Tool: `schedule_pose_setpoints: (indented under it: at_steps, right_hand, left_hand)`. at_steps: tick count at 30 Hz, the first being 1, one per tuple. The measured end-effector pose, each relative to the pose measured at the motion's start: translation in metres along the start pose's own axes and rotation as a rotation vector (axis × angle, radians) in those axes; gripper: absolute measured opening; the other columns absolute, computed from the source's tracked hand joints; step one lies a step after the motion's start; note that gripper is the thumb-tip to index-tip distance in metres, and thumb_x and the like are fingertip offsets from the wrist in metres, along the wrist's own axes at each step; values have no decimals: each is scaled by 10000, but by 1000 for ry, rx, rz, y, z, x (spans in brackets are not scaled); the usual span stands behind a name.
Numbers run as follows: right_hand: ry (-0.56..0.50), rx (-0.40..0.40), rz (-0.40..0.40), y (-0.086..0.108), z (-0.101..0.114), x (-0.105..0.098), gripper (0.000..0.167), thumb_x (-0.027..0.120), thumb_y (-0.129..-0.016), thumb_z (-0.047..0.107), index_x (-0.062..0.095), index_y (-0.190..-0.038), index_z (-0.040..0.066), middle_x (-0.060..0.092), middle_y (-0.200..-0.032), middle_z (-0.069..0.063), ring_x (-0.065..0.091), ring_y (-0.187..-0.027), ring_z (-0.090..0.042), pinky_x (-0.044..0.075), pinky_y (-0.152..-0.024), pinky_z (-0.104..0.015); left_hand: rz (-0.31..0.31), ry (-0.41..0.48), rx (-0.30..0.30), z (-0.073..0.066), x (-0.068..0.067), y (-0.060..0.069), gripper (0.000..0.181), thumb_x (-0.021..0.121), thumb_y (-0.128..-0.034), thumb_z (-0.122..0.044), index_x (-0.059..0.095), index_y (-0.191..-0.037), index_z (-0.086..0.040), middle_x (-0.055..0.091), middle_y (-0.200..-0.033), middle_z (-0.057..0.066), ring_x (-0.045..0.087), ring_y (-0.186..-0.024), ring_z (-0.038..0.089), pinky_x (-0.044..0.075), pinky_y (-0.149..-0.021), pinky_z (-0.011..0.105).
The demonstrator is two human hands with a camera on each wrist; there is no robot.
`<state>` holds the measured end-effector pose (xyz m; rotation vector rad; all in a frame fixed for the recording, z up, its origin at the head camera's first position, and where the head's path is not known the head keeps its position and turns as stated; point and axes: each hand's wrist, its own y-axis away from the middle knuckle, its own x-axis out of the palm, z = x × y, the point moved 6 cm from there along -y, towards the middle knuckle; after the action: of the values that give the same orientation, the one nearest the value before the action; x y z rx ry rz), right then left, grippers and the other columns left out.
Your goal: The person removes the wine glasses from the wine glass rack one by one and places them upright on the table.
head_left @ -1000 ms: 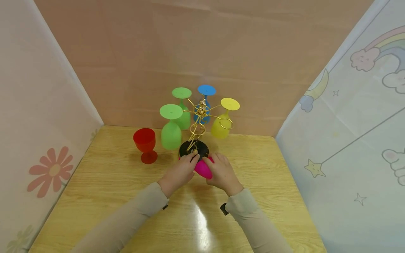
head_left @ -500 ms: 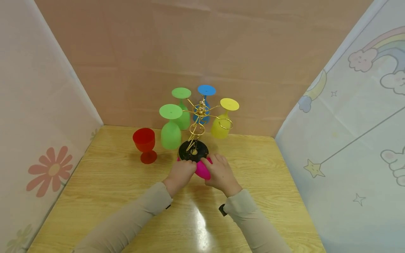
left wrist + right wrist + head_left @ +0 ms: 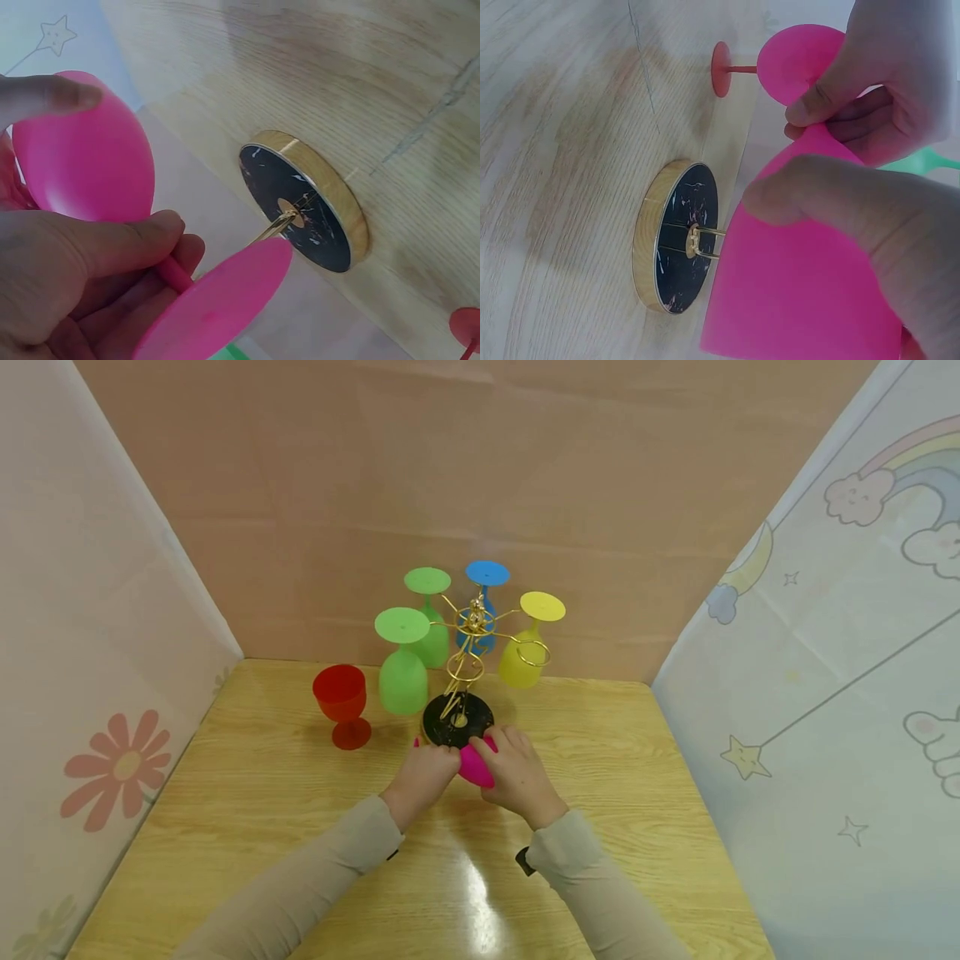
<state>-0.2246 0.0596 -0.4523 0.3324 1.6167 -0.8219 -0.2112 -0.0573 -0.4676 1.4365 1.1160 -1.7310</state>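
Note:
Between both hands a pink goblet lies sideways in front of the rack's black round base. The left hand pinches its stem near the foot, plain in the left wrist view, where the pink foot sticks out past the fingers. The right hand grips the goblet's bowl, thumb across its side. Above the base, the gold wire rack holds upside-down goblets: two green, one blue and one yellow. Some fingers hide behind the goblet.
A red goblet stands upright on the wooden table, left of the rack. A brown backdrop rises behind the table, with patterned white panels at the left and right.
The left fingers have drawn back from the base's edge toward the goblet's stem. Both hands and the pink goblet have shifted slightly left. The goblets on the rack stay put.

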Motion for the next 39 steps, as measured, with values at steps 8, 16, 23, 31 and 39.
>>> schedule_pose_setpoints:
  at_steps: [8, 16, 23, 31, 39]
  right_hand:
    - [-69, -6, -20, -1, 1, 0, 717, 960, -643, 274, 663, -1272, 98, 604, -1202, -139, 547, -1117, -341, 446, -990, -483]
    - [-157, -4, -30, -3, -1, -2, 545, 873, -761, 285, 684, -1245, 121, 609, -1224, -118, 544, -1128, -324, 443, -1005, -485]
    - [-207, 10, -102, -4, 0, -6, 366, 817, -824, 249, 733, -1147, 100, 641, -1146, -100, 557, -1069, -311, 438, -978, -505]
    - [-233, 78, -242, -10, -9, -22, 206, 817, -826, 111, 754, -1012, 51, 677, -1043, -112, 612, -975, -312, 500, -873, -512]
    - [-393, 194, -377, -16, -25, -44, 231, 740, -883, 30, 713, -1108, -18, 662, -1055, -160, 626, -982, -334, 553, -848, -461]
  left_hand:
    - [25, -15, -3, 7, 8, 2, 190, 708, -922, -15, 732, -1110, -24, 749, -905, 86, 727, -754, 243, 596, -807, 495]
    - [-134, -59, 34, 13, 10, 10, 242, 742, -872, 36, 717, -1108, -12, 743, -882, 87, 703, -683, 222, 609, -674, 367]
    - [-209, 3, 21, 21, 24, 18, 192, 747, -866, 47, 695, -1044, 1, 737, -867, 106, 698, -742, 245, 603, -660, 335]
    - [-225, 132, -57, 41, 32, 37, 272, 769, -794, 128, 644, -1022, 47, 696, -869, 143, 686, -779, 275, 602, -706, 360]
    - [-224, 234, -238, 77, 52, 61, 251, 722, -851, 123, 598, -1060, 63, 668, -842, 162, 672, -750, 290, 605, -671, 401]
